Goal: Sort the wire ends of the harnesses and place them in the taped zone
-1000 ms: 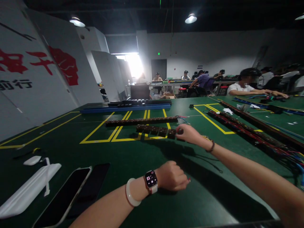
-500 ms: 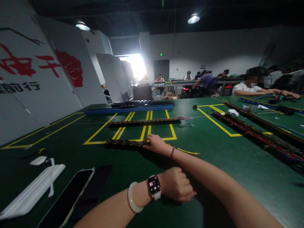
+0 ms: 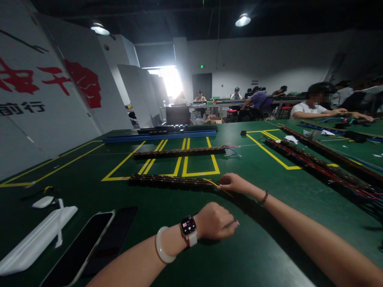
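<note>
Looking forward and down from the head camera: a green table (image 3: pixel 167 207), with the person's right hand (image 3: pixel 237 185) at the right end of a dark segmented strip (image 3: pixel 170 181). From those fingertips the strip lies toward 9 o'clock; its long axis runs nearly between 9 and 3. The right hand is the nearer one. Its thumb and forefinger are close together beside a yellow wire (image 3: pixel 209 180) at the strip's end; whether they grip the wire or only touch it, I cannot tell. The left hand (image 3: pixel 217 221) has its fingers curled together in a loose fist, nothing visible in it, with the strip toward 10 o'clock from it.

Counted: one strip at the fingers; one farther strip (image 3: pixel 179 152), between 10 and 11 o'clock from the right fingertips, roughly parallel; one blue rail (image 3: pixel 161 138) beyond that. Toward 8 o'clock from the left hand lie two flat dark slabs, a pale-edged phone (image 3: pixel 80 247) and a plain one (image 3: pixel 115 233), plus one long white pouch (image 3: pixel 38 239). Wired bundles (image 3: pixel 317 171) toward 2 o'clock overlap too much to count.
</note>
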Demonstrator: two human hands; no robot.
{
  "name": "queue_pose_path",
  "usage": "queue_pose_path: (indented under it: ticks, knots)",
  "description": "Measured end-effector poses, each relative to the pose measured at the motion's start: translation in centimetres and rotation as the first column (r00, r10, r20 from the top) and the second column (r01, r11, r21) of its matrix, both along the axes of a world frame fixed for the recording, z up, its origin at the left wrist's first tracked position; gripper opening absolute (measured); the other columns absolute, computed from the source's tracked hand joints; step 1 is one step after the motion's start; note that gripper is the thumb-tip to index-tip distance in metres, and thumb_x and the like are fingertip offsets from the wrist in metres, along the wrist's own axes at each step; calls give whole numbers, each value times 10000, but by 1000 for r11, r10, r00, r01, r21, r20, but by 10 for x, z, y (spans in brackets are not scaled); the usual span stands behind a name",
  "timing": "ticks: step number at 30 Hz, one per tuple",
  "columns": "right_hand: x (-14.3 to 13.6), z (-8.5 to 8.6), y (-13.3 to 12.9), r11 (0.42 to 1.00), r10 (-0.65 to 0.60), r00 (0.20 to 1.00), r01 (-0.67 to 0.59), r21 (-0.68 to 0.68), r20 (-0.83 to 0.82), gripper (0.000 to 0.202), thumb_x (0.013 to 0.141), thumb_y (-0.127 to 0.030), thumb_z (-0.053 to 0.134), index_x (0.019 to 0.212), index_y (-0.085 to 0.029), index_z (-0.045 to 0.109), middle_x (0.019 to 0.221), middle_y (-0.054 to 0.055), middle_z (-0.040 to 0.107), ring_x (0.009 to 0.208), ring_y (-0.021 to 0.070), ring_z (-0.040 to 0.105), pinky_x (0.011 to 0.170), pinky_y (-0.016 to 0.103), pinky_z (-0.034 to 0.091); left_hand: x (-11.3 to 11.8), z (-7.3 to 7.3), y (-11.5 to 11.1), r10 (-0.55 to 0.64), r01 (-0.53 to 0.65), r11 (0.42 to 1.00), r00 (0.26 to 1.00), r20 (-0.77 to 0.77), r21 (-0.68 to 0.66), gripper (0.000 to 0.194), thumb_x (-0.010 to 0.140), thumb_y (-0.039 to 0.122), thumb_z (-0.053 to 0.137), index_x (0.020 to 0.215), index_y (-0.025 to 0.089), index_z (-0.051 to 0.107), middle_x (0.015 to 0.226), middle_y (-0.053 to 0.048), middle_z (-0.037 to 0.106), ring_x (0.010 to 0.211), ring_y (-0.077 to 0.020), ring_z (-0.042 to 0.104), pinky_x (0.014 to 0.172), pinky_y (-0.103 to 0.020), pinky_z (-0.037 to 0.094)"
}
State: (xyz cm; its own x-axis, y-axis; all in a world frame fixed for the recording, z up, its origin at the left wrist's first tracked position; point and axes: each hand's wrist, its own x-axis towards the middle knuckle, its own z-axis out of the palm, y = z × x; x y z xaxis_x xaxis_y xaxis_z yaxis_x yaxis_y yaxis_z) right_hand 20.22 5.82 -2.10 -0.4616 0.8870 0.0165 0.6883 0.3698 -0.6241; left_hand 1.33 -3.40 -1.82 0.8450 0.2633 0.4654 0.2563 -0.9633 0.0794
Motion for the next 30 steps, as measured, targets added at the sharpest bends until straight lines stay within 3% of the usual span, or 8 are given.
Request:
queue_pose_path:
  ticks: [4,9,15,16,18,22,25,30]
  knots:
    - [3,4,-6,996,71,995,-68,-52,65,398,737,-466,655,936,-122,676,889,72,650,752,160,571,636,236,409,-3,5,0,50,-54,996,997,-51,-75,361,919,307,390,621,146,514,579,-20,529,505,-99,408,535,-283,232]
    - [-2,6,-9,991,113,994,-111,-80,16,271,813,-351,567,888,-116,678,784,43,647,651,120,535,586,219,365,-3,6,0,125,-139,971,989,-84,-196,375,935,309,358,646,141,526,598,-20,532,532,-95,422,561,-269,259]
    - [-12,1,-14,987,94,987,-109,115,128,262,860,-317,512,760,-119,651,695,29,606,594,92,478,550,207,301,-2,14,2,309,-263,778,951,-17,-570,409,969,319,291,711,141,555,676,-19,577,640,-91,519,614,-217,333]
    - [-13,1,-15,984,85,984,-108,145,156,254,863,-313,511,760,-125,647,710,31,611,602,94,484,555,209,299,-2,15,2,320,-272,774,947,-17,-572,408,969,319,290,717,141,557,679,-19,579,644,-91,522,615,-217,337]
    - [-17,3,-19,970,46,968,-102,220,246,221,862,-298,514,770,-144,643,746,35,623,635,109,510,581,223,303,-2,14,2,302,-276,825,953,-29,-493,390,961,312,310,703,140,547,669,-20,571,620,-93,511,598,-224,328]
    - [-24,10,-31,914,-83,887,-113,389,454,209,796,-334,612,895,-150,618,855,65,641,767,187,570,673,277,329,-1,6,0,221,-228,958,974,-54,-177,346,932,296,362,666,145,525,634,-19,555,579,-108,485,568,-261,291]
    - [-29,15,-40,879,-143,829,-146,455,541,227,791,-283,619,948,-124,585,894,101,634,820,222,578,704,305,339,-1,1,0,208,-210,976,977,-41,-52,336,922,291,379,655,149,528,618,-17,550,571,-117,479,565,-279,279]
    - [-32,20,-45,869,-128,792,-201,453,597,137,855,-117,471,882,-121,605,860,121,630,814,212,587,699,310,353,-1,2,1,204,-207,977,977,-69,-55,350,926,283,373,657,141,547,618,-35,548,562,-111,468,566,-271,281]
